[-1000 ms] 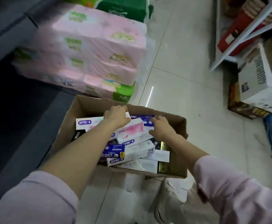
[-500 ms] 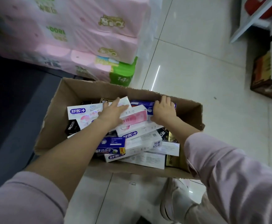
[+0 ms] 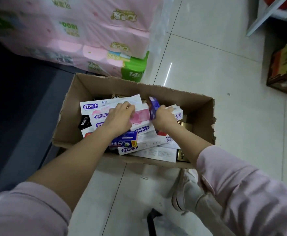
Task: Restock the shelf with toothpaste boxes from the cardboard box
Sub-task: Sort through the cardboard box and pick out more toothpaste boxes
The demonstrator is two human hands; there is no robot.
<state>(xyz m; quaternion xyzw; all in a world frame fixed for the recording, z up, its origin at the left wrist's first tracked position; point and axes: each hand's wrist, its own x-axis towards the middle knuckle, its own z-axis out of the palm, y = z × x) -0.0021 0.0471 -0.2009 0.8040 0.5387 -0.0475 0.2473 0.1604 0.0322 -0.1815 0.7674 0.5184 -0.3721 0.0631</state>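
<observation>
An open cardboard box point(image 3: 202, 116) sits on the floor, holding several toothpaste boxes in white, pink, blue and gold. My left hand point(image 3: 119, 118) lies on top of the pile, fingers curled on a white and pink toothpaste box point(image 3: 140, 117). My right hand point(image 3: 163, 116) grips a purple toothpaste box point(image 3: 153, 106), tipped up on end above the pile. A blue and white toothpaste box point(image 3: 124, 142) lies near the front of the carton, under my left wrist.
Pink tissue packs point(image 3: 95, 38) are stacked just behind the carton on the left. A dark shelf base point(image 3: 28, 116) runs along the left. A white shelf frame point(image 3: 265, 16) and cartons point(image 3: 284, 68) stand at the right. My shoe point(image 3: 187, 189) is on the tiled floor.
My right hand has closed on the purple box and tipped it up from lying flat. My left hand shifted slightly on the pink and white box. The view moved closer.
</observation>
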